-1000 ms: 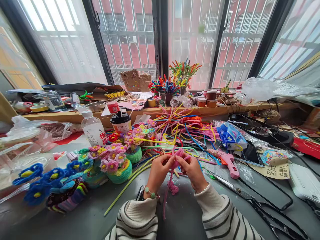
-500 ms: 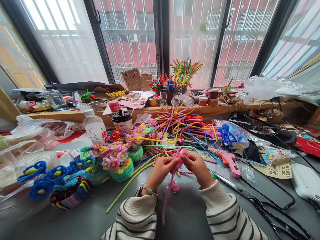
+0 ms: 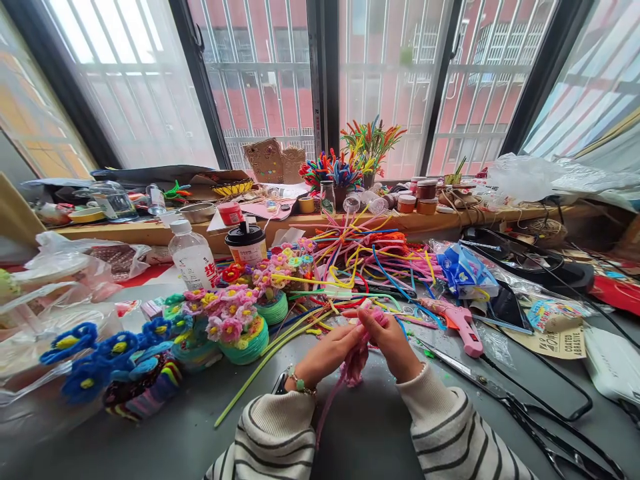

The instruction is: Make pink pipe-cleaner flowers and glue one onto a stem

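Observation:
Both hands meet over the front of the grey table with a fuzzy pink pipe cleaner (image 3: 356, 367) between them. My left hand (image 3: 333, 350) has its fingers closed on it, and my right hand (image 3: 393, 343) pinches it from the other side. The piece is bent into loops under the fingers, and a loose tail hangs down toward the table near my left wrist. Part of the piece is hidden by the fingers. Behind the hands lies a tangled heap of coloured pipe cleaners (image 3: 385, 253).
Pipe-cleaner flower pots (image 3: 243, 340) and blue flowers (image 3: 113, 350) stand at left, near a water bottle (image 3: 190, 257) and a lidded cup (image 3: 246, 247). At right lie a pink glue gun (image 3: 465, 330) with its cord, large black scissors (image 3: 525, 413) and a blue packet (image 3: 465, 270).
My hands have come closer together and my left fingers have straightened across the pink pipe cleaner. Its looped part now sits bunched beneath the fingers, and the tail has swung left.

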{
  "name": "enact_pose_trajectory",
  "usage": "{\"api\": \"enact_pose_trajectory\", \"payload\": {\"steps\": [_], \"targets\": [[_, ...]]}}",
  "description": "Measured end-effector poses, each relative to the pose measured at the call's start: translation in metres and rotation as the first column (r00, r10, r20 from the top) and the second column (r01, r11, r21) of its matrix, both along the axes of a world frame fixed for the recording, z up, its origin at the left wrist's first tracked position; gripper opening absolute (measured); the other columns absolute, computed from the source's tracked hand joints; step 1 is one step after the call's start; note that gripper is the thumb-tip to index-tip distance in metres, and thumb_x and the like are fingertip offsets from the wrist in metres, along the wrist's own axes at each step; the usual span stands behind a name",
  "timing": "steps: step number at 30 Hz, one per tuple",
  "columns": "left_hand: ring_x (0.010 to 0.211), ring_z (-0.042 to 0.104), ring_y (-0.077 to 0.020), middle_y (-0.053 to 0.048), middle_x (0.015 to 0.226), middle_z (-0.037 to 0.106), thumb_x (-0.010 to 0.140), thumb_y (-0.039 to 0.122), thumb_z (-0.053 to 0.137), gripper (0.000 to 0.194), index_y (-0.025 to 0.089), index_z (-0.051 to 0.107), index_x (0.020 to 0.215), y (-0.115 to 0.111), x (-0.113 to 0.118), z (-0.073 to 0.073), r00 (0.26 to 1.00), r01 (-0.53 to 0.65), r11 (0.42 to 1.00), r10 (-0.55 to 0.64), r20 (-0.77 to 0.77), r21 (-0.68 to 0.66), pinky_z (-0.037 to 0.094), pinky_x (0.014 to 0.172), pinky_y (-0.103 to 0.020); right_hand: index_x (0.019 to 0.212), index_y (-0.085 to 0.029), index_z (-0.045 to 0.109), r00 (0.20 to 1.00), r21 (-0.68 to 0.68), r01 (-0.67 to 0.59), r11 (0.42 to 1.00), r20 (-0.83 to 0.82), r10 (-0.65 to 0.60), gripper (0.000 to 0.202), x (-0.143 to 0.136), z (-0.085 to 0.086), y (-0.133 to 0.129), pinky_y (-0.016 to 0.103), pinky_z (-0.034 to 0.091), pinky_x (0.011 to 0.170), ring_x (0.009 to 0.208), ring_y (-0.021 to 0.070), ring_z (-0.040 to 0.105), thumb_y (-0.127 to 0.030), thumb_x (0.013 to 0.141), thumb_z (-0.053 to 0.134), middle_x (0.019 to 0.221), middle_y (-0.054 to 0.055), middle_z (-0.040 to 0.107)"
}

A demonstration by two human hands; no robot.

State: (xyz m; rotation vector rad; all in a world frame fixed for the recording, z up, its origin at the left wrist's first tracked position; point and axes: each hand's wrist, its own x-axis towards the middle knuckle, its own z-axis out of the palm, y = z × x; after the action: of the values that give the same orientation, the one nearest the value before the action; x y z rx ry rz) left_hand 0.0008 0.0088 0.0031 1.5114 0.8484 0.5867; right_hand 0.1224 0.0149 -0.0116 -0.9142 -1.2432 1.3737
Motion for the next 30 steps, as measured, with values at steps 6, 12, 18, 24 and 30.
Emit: {"api": "enact_pose_trajectory", "payload": {"steps": [6, 12, 18, 24, 30], "targets": [[0.033, 0.033, -0.0056, 0.005, 0.040, 0.036, 0.075, 0.050, 0.033, 0.040, 0.017, 0.037, 0.052, 0.000, 0.000, -0.001, 0.996, 0.090, 0.996, -0.090, -0.010, 0.011, 0.024, 0.036, -0.021, 0.059, -0.014, 0.057, 0.981, -0.162, 0.035, 0.986, -0.182, -0.064, 0.037, -0.003, 0.001, -0.002, 0.018, 0.030, 0.039, 0.038, 0.0062, 0.041, -0.051, 0.064, 0.054, 0.045, -0.004, 0.047], [0.036, 0.028, -0.0057, 0.005, 0.044, 0.034, 0.072, 0.051, 0.040, 0.037, 0.018, 0.039, 0.053, -0.002, 0.001, 0.003, 0.998, 0.018, 0.998, -0.014, 0.069, -0.067, 0.021, 0.038, -0.022, 0.056, -0.015, 0.052, 0.927, -0.283, -0.037, 0.958, -0.368, -0.073, 0.032, -0.004, -0.004, 0.002, 0.016, 0.029, 0.037, 0.039, 0.0046, 0.039, -0.045, 0.060, 0.061, 0.045, -0.006, 0.046], [0.047, 0.044, -0.0081, 0.000, 0.055, 0.051, 0.071, 0.051, 0.042, 0.040, 0.013, 0.054, 0.070, 0.007, -0.004, 0.003, 0.938, -0.106, 0.985, 0.145, 0.316, -0.136, 0.035, 0.047, -0.022, 0.058, -0.016, 0.055, 0.747, -0.399, -0.023, 0.917, -0.616, -0.250, 0.020, 0.010, 0.000, 0.012, 0.012, 0.023, 0.029, 0.031, 0.0006, 0.027, -0.032, 0.057, 0.067, 0.037, -0.010, 0.036], [0.100, 0.047, -0.0212, -0.009, 0.108, 0.052, 0.063, 0.031, 0.061, 0.041, 0.018, 0.053, 0.101, 0.007, 0.002, -0.005, 0.932, -0.235, 0.968, 0.199, 0.303, 0.085, 0.039, 0.080, -0.032, 0.071, -0.021, 0.062, 0.600, -0.310, -0.075, 0.948, -0.773, -0.205, 0.014, 0.007, 0.001, 0.011, 0.010, 0.037, 0.035, 0.041, 0.0020, 0.044, -0.021, 0.058, 0.067, 0.053, -0.006, 0.055], [0.105, 0.043, -0.0182, -0.006, 0.111, 0.053, 0.075, 0.035, 0.046, 0.035, 0.017, 0.051, 0.105, 0.002, 0.007, -0.001, 0.899, -0.354, 0.923, 0.291, 0.329, 0.152, 0.029, 0.093, -0.031, 0.085, -0.021, 0.063, 0.793, -0.224, -0.106, 0.969, -0.607, -0.053, 0.024, -0.016, -0.006, -0.002, 0.023, 0.046, 0.070, 0.082, 0.0132, 0.058, -0.022, 0.061, 0.066, 0.088, 0.003, 0.065]]}}
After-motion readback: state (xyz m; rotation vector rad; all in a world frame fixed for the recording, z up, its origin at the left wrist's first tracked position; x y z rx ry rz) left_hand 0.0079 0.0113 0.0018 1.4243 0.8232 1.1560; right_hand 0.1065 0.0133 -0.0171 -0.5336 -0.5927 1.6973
